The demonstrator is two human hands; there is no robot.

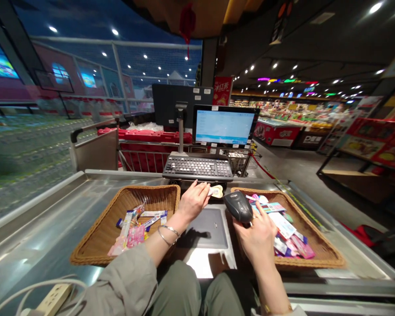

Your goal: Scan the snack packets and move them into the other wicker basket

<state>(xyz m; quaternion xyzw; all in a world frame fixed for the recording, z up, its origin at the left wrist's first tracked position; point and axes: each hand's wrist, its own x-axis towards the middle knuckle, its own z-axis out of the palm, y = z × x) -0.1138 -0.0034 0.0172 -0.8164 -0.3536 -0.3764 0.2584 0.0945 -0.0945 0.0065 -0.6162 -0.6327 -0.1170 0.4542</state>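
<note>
Between thumb and fingers, my left hand pinches a small pale-yellow packaged item with a white label; its exact kind is unclear. My right hand grips a black handheld barcode scanner, whose head faces the item from a short distance. To the left, a wicker basket contains several slim packets and a pink package. A second wicker basket, partly behind my right hand, has a mixed pile of small packages in it.
Beyond my hands are a black keyboard and a lit monitor. The metal counter runs beneath the baskets, with a grey panel between them. A power strip with white cables lies at the lower left. A shopping cart stands behind the counter.
</note>
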